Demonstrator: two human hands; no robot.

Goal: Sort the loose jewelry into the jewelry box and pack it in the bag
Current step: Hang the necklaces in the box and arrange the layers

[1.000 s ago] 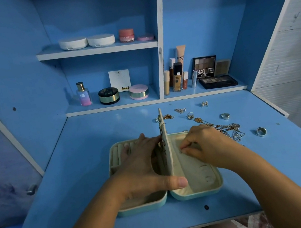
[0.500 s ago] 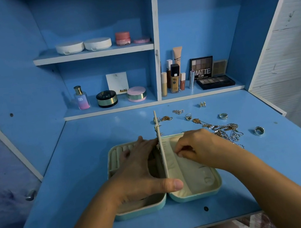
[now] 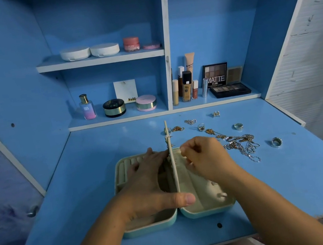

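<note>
A mint-green jewelry box [image 3: 119, 172] lies open on the blue desk, with its cream inner flap [image 3: 166, 131] standing upright in the middle. My left hand [image 3: 151, 184] holds that flap, fingers on its left face and thumb across its right face. Small gold pieces hang on the flap near the top. My right hand [image 3: 207, 157] is curled just right of the flap, fingertips pinched together on something too small to make out. Loose chains [image 3: 243, 145] lie tangled right of the box, with rings [image 3: 276, 142] and small earrings [image 3: 216, 113] around them. No bag is in view.
The shelves behind the desk carry cosmetics: a perfume bottle [image 3: 87, 107], round compacts [image 3: 114, 107], foundation tubes [image 3: 187, 88] and eyeshadow palettes [image 3: 230, 89]. A white slatted wall [image 3: 307, 68] bounds the right side. The desk's front edge runs just below the box.
My right hand has lifted slightly along the flap toward its upper part and curled tighter. My left hand keeps the same hold on the flap. The loose jewelry has not moved.
</note>
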